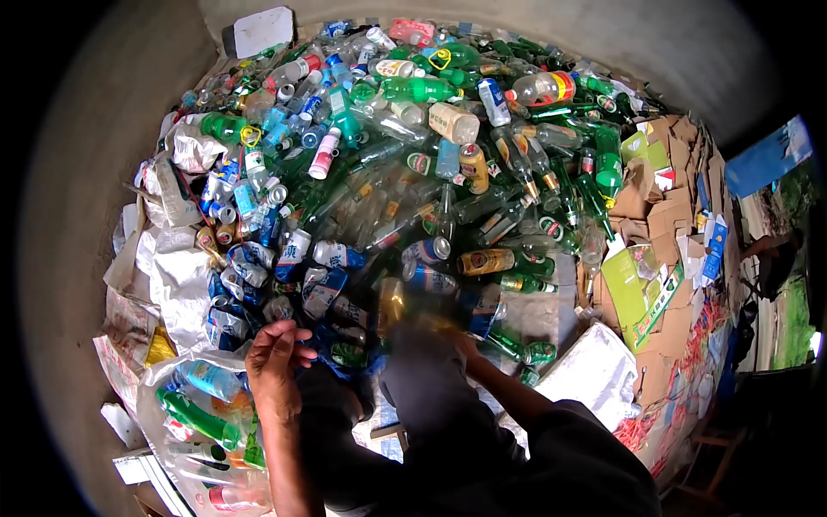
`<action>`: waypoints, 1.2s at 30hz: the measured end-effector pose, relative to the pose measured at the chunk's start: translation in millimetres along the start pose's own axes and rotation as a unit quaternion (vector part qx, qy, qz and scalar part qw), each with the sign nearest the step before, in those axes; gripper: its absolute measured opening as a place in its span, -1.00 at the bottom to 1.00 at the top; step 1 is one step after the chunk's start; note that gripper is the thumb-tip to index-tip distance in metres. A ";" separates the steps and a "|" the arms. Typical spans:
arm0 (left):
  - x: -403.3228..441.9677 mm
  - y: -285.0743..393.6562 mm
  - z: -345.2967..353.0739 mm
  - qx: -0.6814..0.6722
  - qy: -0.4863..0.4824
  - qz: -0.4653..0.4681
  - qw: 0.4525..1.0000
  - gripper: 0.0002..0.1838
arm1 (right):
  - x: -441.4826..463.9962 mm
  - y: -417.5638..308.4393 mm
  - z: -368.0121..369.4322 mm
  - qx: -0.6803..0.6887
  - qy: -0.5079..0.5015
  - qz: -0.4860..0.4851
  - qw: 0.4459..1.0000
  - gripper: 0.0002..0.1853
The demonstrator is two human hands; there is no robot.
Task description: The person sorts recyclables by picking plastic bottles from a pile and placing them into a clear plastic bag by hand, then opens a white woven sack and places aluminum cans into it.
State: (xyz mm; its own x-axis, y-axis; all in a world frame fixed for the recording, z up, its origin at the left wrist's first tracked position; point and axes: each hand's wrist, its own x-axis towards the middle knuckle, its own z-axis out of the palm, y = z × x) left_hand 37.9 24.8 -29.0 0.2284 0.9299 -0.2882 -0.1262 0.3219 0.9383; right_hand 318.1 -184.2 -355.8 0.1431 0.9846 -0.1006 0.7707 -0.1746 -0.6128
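My left hand [277,358] is raised over the white plastic bag, palm up with its fingers loosely curled and apart, and nothing shows in it. Just beyond it lie crushed blue-and-white drink cans [324,291]. My right hand [458,339] reaches low in front of my knee and is smeared by motion, so its fingers and anything in them cannot be made out. Close to it is a blurred gold can [390,303]. Green glass bottles [501,346] lie to the right of that hand.
A big heap of plastic and glass bottles [422,89] fills the floor ahead. Left of me stands a clear bag [185,465] of plastic bottles. Flattened cardboard [668,215] is stacked on the right, with a white sack [594,370] nearer me. A wall [69,215] borders the left side.
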 end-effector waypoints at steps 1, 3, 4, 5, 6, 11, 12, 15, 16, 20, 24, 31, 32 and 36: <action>1.0 0.1 0.1 0.001 -0.001 -0.003 1.000 -0.80 | 10.3 -5.3 -7.6 -0.010 -0.050 0.044 0.998 -0.50; 2.3 -0.3 -0.5 0.003 -0.002 -0.009 1.000 -0.80 | 26.2 -17.5 -19.1 -0.021 -0.126 0.109 0.986 -0.49; 3.0 -0.4 0.0 0.005 0.001 -0.006 1.000 -0.81 | 28.7 -23.8 -24.4 -0.012 -0.138 0.119 0.983 -0.50; 3.7 -0.7 1.0 0.007 0.004 -0.004 1.000 -0.81 | 30.9 -29.3 -28.3 -0.004 -0.143 0.123 0.982 -0.52; 3.9 -1.1 2.1 0.008 0.007 -0.002 1.000 -0.81 | 31.9 -32.9 -30.9 0.006 -0.144 0.125 0.982 -0.53; 4.4 1.6 7.0 0.017 0.006 -0.006 1.000 -0.81 | 33.8 -67.9 -73.5 0.070 -0.125 0.161 0.976 -0.59; 4.4 1.1 7.2 0.018 0.006 -0.008 1.000 -0.81 | 37.0 -73.0 -84.5 0.071 -0.116 0.165 0.977 -0.60; 6.2 1.4 6.6 0.009 0.000 -0.013 1.000 -0.81 | 60.6 -58.5 -100.7 -0.011 -0.043 0.097 0.994 -0.60; 6.4 0.8 6.1 0.006 -0.004 -0.012 1.000 -0.82 | 73.2 -55.9 -111.9 -0.070 0.006 0.054 0.996 -0.57; 6.5 2.5 7.7 -0.005 -0.003 -0.019 1.000 -0.82 | 153.5 -9.4 -162.7 -0.057 0.169 0.120 0.977 -0.51; 7.7 6.6 11.1 -0.011 0.001 -0.026 1.000 -0.83 | 226.9 -26.6 -245.7 -0.114 0.276 0.148 0.943 -0.46; 9.9 13.1 19.0 -0.027 -0.002 -0.044 0.999 -0.83 | 318.0 -0.4 -289.0 -0.210 0.337 0.059 0.916 -0.37; 11.1 12.0 18.5 -0.029 -0.002 -0.047 0.998 -0.83 | 330.9 3.9 -290.3 -0.210 0.350 0.080 0.910 -0.34; 9.5 2.8 14.9 -0.027 0.003 -0.046 0.999 -0.80 | 374.8 26.4 -300.0 -0.151 0.362 0.167 0.905 -0.17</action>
State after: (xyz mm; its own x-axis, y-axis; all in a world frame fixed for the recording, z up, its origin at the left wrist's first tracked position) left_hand 54.2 31.9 -26.2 0.2353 0.8972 -0.3736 -0.1573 0.4145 0.8963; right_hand 578.3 177.2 -174.5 0.6837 0.6309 0.3667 0.7287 -0.5632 -0.3898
